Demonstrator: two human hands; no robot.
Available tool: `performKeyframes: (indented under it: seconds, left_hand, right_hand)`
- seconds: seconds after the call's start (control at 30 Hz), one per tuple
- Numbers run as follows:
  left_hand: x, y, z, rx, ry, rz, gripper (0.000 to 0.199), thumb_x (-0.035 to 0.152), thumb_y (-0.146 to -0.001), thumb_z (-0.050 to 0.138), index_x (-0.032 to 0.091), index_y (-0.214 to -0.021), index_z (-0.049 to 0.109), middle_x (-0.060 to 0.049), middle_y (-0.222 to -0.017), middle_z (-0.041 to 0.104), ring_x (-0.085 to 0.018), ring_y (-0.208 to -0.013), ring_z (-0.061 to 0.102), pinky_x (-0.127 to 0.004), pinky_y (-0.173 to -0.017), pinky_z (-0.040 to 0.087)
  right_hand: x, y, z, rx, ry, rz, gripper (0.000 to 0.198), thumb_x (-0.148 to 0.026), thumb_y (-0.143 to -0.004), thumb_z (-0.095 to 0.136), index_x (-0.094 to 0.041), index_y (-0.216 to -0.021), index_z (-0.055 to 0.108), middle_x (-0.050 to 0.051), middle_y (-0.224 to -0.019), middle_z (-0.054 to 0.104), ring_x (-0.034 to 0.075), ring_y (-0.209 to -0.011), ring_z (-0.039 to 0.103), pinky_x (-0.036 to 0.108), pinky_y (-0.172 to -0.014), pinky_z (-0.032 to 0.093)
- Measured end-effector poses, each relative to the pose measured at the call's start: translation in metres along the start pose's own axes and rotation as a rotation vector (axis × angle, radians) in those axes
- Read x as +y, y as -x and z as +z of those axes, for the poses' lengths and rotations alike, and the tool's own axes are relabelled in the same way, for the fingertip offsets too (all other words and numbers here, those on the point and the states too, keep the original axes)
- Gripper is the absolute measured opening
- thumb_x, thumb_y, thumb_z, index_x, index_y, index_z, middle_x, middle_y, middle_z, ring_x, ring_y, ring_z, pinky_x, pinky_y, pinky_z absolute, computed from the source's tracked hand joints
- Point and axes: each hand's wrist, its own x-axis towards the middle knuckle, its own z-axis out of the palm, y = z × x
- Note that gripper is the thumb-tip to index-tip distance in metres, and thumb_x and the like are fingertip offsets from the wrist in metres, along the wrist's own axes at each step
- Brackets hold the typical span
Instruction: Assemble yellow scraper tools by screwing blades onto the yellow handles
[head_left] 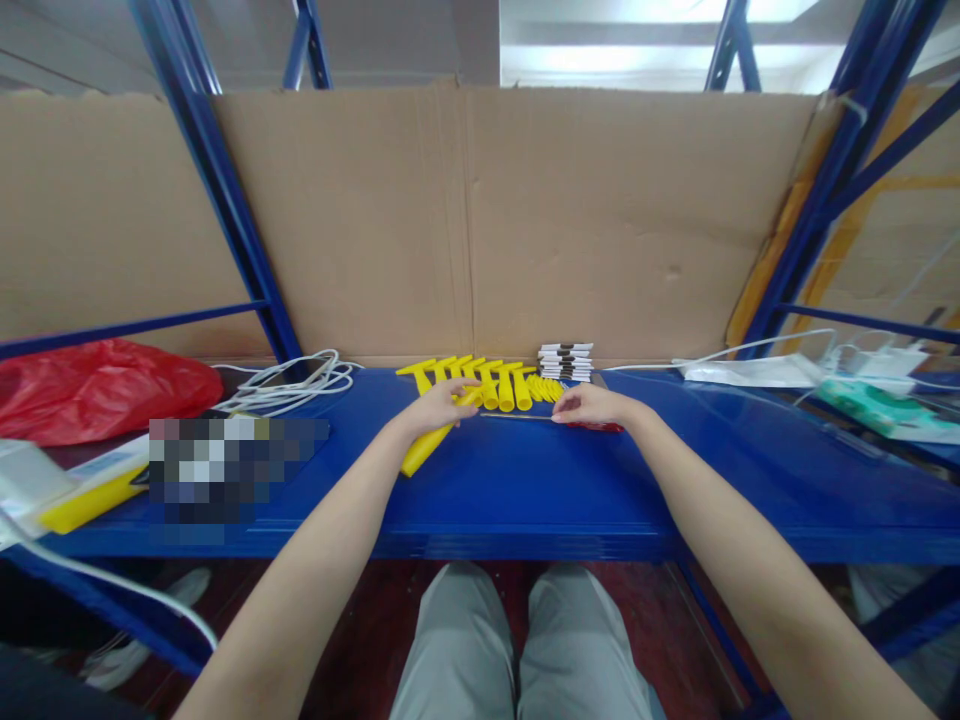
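Note:
My left hand (441,404) is closed around a yellow T-shaped plastic tube (424,453), whose wide end slants toward the table's front edge. Behind it, a row of similar yellow T-shaped tubes (507,390) lies side by side. A pile of small flat yellow pieces (546,388) sits at the row's right end. The fingers of my right hand (589,404) pinch near a thin rod (516,416). Under that palm shows a red part (606,427); together they look like a red-handled screwdriver, partly hidden by the hand.
White banded packs (566,362) are stacked against the cardboard wall (600,230). On the blue table (517,490), a coiled white cable (300,385) and red bag (112,390) lie left. A green-and-white packet (877,405) lies right. Blue posts (240,220) rise at both sides.

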Motion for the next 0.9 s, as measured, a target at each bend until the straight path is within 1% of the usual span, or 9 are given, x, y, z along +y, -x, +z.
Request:
performKeyframes:
  seconds: [0.07,0.13,0.23,0.37,0.47,0.57,0.7,0.8,0.9]
  left_hand:
    - [0.003,0.002,0.004,-0.093,-0.006,0.083,0.053,0.024,-0.065,0.071,0.019,-0.117,0.064,-0.011,-0.116,0.064,-0.018,-0.084,0.065,-0.026,-0.067,0.051]
    - [0.005,0.003,0.007,-0.159,-0.018,0.138,0.051,0.026,-0.065,0.071,0.020,-0.115,0.066,-0.008,-0.117,0.065,-0.020,-0.093,0.063,-0.026,-0.073,0.050]
    - [0.006,0.003,0.006,-0.204,-0.067,0.137,0.051,0.028,-0.064,0.071,0.021,-0.114,0.066,-0.008,-0.116,0.066,-0.019,-0.087,0.064,-0.027,-0.073,0.050]
    - [0.006,0.005,0.001,-0.249,-0.116,0.078,0.056,0.028,-0.062,0.073,0.017,-0.116,0.065,-0.007,-0.101,0.069,-0.016,-0.069,0.063,-0.026,-0.065,0.049]
    - [0.008,0.009,-0.001,-0.302,-0.033,0.007,0.059,0.027,-0.063,0.072,0.017,-0.120,0.061,-0.004,-0.092,0.067,-0.014,-0.061,0.062,-0.026,-0.058,0.048]
    - [0.013,0.014,-0.001,-0.368,0.077,-0.062,0.059,0.022,-0.063,0.071,0.018,-0.120,0.060,-0.002,-0.085,0.066,-0.014,-0.059,0.062,-0.026,-0.057,0.049]
    - [0.015,0.016,-0.001,-0.436,0.161,-0.047,0.061,0.018,-0.061,0.070,0.017,-0.121,0.059,-0.001,-0.078,0.065,-0.015,-0.061,0.063,-0.029,-0.061,0.050]
    - [0.012,0.013,0.001,-0.423,0.098,-0.015,0.063,0.021,-0.062,0.070,0.017,-0.123,0.058,0.000,-0.078,0.065,-0.014,-0.062,0.062,-0.028,-0.064,0.049]
    - [0.007,0.008,0.007,-0.343,-0.056,0.018,0.062,0.025,-0.062,0.070,0.015,-0.122,0.060,-0.001,-0.078,0.065,-0.015,-0.065,0.060,-0.028,-0.065,0.047]
  right_hand:
    - [-0.005,0.000,0.003,-0.008,0.016,0.012,0.022,-0.035,-0.068,0.068,-0.018,-0.081,0.074,0.003,-0.081,0.072,0.018,-0.077,0.064,0.026,-0.073,0.048]
    - [-0.006,0.000,0.003,-0.008,0.036,0.026,0.017,-0.031,-0.066,0.069,-0.019,-0.078,0.074,0.001,-0.077,0.071,0.017,-0.076,0.063,0.025,-0.071,0.047]
    - [-0.003,0.004,-0.003,-0.011,0.048,0.066,0.013,-0.026,-0.063,0.068,-0.018,-0.073,0.073,-0.001,-0.070,0.069,0.016,-0.071,0.061,0.023,-0.066,0.046]
    - [0.009,0.013,-0.015,0.009,0.109,0.185,0.012,-0.016,-0.060,0.065,-0.018,-0.069,0.072,-0.001,-0.066,0.068,0.015,-0.066,0.061,0.022,-0.062,0.045]
    - [0.020,0.022,-0.025,0.064,0.206,0.281,0.014,-0.011,-0.058,0.064,-0.018,-0.067,0.072,-0.001,-0.065,0.068,0.015,-0.066,0.061,0.022,-0.062,0.045]
    - [0.031,0.028,-0.033,0.112,0.263,0.375,0.015,-0.008,-0.058,0.062,-0.018,-0.065,0.071,0.000,-0.066,0.068,0.015,-0.065,0.062,0.023,-0.064,0.046]
    - [0.047,0.031,-0.037,0.172,0.301,0.491,0.017,-0.008,-0.058,0.063,-0.018,-0.069,0.072,0.002,-0.068,0.068,0.017,-0.070,0.064,0.026,-0.070,0.048]
    - [0.056,0.030,-0.037,0.215,0.340,0.581,0.017,-0.011,-0.062,0.062,-0.018,-0.073,0.073,0.005,-0.073,0.069,0.021,-0.079,0.065,0.033,-0.079,0.048]
    - [0.058,0.029,-0.035,0.237,0.361,0.665,0.018,-0.012,-0.067,0.059,-0.018,-0.077,0.073,0.009,-0.081,0.070,0.025,-0.089,0.065,0.044,-0.087,0.046]
